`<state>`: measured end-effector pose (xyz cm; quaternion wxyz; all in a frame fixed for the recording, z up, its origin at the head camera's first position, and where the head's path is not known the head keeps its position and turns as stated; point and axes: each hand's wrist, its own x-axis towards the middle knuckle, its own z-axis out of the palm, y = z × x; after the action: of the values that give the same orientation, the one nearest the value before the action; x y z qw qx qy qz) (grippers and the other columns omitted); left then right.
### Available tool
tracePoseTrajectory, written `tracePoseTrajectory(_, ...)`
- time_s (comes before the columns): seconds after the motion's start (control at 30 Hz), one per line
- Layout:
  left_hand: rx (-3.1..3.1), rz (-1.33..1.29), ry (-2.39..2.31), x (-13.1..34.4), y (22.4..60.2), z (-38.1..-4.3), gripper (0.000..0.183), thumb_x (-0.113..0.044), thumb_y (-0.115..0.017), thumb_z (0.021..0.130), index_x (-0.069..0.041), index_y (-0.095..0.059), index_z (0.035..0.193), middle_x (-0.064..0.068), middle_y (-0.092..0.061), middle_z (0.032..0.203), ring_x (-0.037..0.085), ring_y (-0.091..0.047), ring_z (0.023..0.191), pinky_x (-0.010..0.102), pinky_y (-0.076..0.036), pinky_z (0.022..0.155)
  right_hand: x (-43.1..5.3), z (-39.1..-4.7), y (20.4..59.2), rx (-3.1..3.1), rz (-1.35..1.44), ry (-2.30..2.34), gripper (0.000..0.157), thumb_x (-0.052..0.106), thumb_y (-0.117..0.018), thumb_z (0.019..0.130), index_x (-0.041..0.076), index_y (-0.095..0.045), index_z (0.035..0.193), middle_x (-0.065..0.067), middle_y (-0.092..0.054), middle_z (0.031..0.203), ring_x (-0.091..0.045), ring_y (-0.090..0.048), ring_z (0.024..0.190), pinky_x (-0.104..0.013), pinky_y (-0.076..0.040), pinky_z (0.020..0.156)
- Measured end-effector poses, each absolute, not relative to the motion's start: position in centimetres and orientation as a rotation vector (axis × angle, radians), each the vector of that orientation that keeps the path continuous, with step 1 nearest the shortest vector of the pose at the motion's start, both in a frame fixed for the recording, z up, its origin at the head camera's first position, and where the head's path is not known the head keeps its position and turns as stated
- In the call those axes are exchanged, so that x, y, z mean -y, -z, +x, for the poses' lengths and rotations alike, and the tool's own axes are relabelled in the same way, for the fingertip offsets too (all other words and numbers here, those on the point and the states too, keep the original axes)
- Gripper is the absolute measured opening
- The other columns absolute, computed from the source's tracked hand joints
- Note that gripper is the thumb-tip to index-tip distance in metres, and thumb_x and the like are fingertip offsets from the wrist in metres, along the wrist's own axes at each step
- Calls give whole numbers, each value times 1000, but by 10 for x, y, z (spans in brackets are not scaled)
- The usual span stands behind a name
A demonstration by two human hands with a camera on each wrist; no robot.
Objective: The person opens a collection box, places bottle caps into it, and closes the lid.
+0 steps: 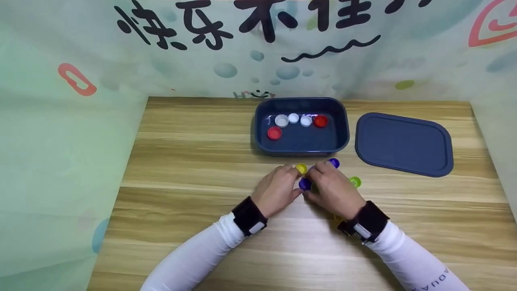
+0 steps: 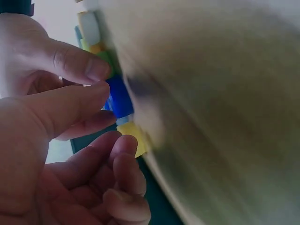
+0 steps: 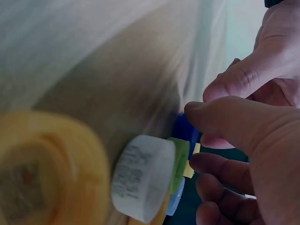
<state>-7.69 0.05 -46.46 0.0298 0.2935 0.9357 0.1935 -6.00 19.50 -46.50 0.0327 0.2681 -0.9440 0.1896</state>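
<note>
A dark blue bottle cap [image 1: 305, 184] lies on the table between my hands. My left hand [image 1: 278, 190] bends its thumb and fingers round its left side, and my right hand [image 1: 337, 192] does the same from the right. Both thumb tips come close together at the blue cap [image 2: 121, 97] in the left wrist view; where the other fingertips touch it is partly hidden. Beside the left fingertips stands a yellow cap [image 1: 301, 169]. Another blue cap [image 1: 333, 163] and a green cap [image 1: 355, 182] lie beyond and beside the right hand. A white cap [image 3: 143, 178] appears in the right wrist view.
Behind the hands stands a dark blue box [image 1: 301, 153], with white caps [image 1: 281, 120] and red caps [image 1: 274, 133] inside. Its flat lid [image 1: 404, 143] lies to the right. A yellow-orange cap [image 3: 51, 173] looms close to the right wrist camera. Printed cloth [image 1: 226, 85] borders the wooden table [image 1: 181, 161].
</note>
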Motion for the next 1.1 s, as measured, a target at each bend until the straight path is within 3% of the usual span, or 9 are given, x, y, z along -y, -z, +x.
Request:
tracePoseTrajectory(0.27, -2874, 884, -568, -4, 472, -73, 20, -25, -81, 89, -13, -72, 102, 1, -63, 98, 18, -63, 90, 34, -57, 76, -193, -60, 470, 2891, 842, -559, 35, 17, -87, 78, -1, -70, 103, -8, -59, 100, -28, -57, 96, -39, -54, 88)
tracePoseTrajectory(0.6, -2839, 900, -814, 1, 458, -72, 22, -17, -77, 91, -7, -69, 109, 3, -64, 100, 17, -62, 94, 29, -54, 85, -193, -55, 456, 2892, 765, -789, 29, 16, -83, 85, 3, -69, 108, -7, -64, 102, -22, -60, 96, -36, -56, 87)
tracePoseTrajectory(1.1, -2654, 707, -1420, -16, 427, -91, 31, -4, -73, 92, 0, -66, 121, 10, -64, 109, 15, -62, 92, 17, -50, 82, -200, -69, 425, 2651, 648, -1027, 36, -4, -77, 85, 0, -65, 119, -12, -56, 108, -18, -60, 84, -26, -55, 70)
